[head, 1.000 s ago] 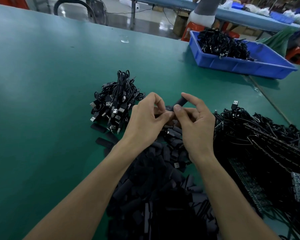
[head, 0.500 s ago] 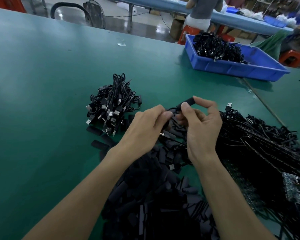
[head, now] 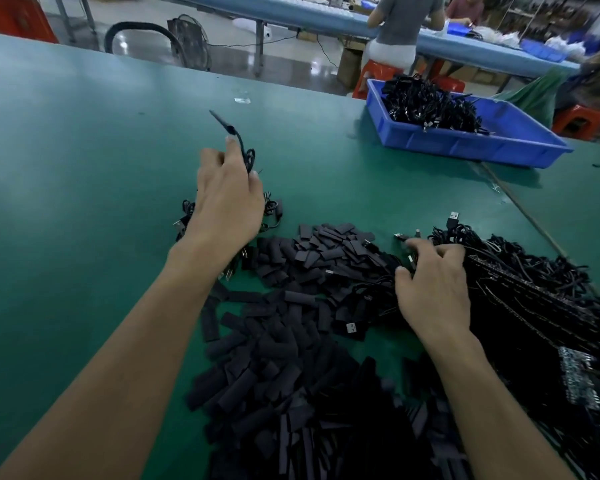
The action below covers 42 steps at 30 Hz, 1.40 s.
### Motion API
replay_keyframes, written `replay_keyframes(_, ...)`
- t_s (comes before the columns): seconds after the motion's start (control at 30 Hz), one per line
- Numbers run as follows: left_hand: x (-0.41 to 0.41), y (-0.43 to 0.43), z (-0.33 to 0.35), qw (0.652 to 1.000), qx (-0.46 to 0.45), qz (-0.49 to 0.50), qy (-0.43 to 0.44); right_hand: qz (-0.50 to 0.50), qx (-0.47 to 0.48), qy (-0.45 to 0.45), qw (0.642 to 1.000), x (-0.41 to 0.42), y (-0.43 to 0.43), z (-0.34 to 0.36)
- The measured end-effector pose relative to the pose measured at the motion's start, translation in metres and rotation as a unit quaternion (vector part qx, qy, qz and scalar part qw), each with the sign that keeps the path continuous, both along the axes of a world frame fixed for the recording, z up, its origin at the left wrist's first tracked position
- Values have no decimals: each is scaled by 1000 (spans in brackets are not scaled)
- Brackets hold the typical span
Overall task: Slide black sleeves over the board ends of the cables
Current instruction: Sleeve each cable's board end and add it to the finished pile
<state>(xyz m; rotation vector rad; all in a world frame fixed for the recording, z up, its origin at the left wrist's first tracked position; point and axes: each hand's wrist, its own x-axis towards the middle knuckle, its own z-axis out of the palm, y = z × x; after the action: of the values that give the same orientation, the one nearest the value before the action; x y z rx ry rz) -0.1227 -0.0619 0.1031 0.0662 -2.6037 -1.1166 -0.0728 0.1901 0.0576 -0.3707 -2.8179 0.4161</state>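
Observation:
My left hand (head: 227, 199) is raised over the small pile of finished cables (head: 272, 211), which it mostly hides. It holds a coiled black cable with a black sleeve on its end (head: 238, 140), the sleeve end sticking up to the left. My right hand (head: 433, 289) lies with spread, curled fingers on the edge of the big heap of unsleeved cables and boards (head: 534, 299), fingertips touching cable plugs; whether it grips one is unclear. A wide pile of loose black sleeves (head: 291, 341) lies between my forearms.
A blue bin (head: 465, 140) holding black cables stands at the back right of the green table (head: 84, 202). Beyond the table's far edge a person sits on a red stool at another bench, with a fan on the floor to the left.
My hands have parted. The left hand carried the sleeved cable up and left over the finished pile; the right hand let go and dropped right onto the cable heap.

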Motion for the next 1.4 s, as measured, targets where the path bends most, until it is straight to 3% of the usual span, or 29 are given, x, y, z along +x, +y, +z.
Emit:
replay_keyframes(0.07,-7,-4,-1,998,-51,12,-27,-23,-4,8,1000,-1,2,1)
replay_keyframes(0.17,-18,-9,-5,990,-108,31,-80,-53,12,-63,997,-5,9,1)
replay_keyframes(0.27,-25,-6,-7,989,-107,43,-93,-43,26,-68,996,-10,9,3)
replay_keyframes(0.37,-24,-1,-8,996,-60,57,-43,-41,44,-56,997,-13,6,1)
replay_keyframes(0.5,-19,-1,-12,994,-64,65,60,-52,88,-67,992,-16,7,-6)
replay_keyframes(0.73,-24,-6,-22,987,-155,37,-36,45,8,23,999,-19,2,-20)
replay_keyframes(0.87,-23,-11,-24,987,-145,62,-41,43,-10,47,998,-21,7,-24)
replay_keyframes(0.97,-15,-4,-27,985,-148,82,29,67,-11,111,992,-20,10,-21)
replay_keyframes(1.07,1,12,-27,968,-151,86,181,100,-47,209,972,-17,4,-11)
replay_keyframes(1.13,13,27,-28,957,-115,36,262,144,-57,275,949,-15,-6,-6)
replay_keyframes(1.17,18,35,-29,965,-63,-13,253,168,-61,299,937,-14,-12,-4)
replay_keyframes(1.27,27,55,-37,984,116,-110,83,238,-83,339,907,-11,-31,-3)
replay_keyframes(1.33,28,64,-47,968,211,-133,-13,283,-103,329,895,-8,-42,-6)
replay_keyframes(1.4,28,67,-52,937,315,-138,-56,307,-129,303,893,-5,-46,-9)
